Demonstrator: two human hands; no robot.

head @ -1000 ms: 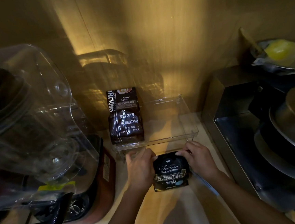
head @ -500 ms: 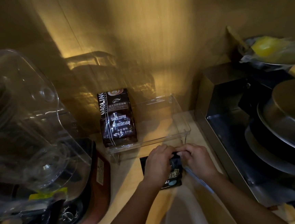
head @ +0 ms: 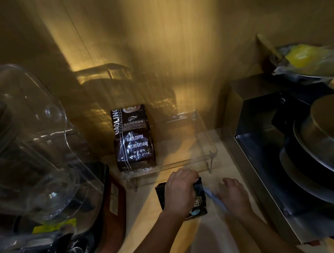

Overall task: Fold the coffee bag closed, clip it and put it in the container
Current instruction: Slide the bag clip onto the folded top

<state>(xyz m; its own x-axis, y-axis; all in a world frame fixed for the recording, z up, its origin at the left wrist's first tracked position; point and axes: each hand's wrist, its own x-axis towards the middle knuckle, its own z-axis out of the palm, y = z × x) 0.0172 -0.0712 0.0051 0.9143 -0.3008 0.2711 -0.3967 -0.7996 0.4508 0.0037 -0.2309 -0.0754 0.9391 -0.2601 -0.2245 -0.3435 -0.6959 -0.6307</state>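
The left hand (head: 181, 193) lay closed over the folded top of the small black foil coffee bag (head: 197, 206), pressing it flat on the pale wooden desk (head: 149, 212), likely so the fold would not spring open. The right hand (head: 233, 196) rested just beside it, fingers loosely open over a pale, slim clip (head: 213, 198); whether it gripped the clip could not be told. The clear plastic container (head: 208, 143) stood just behind, holding a larger dark coffee bag (head: 133, 137) upright at its left end, leaving room on the right.
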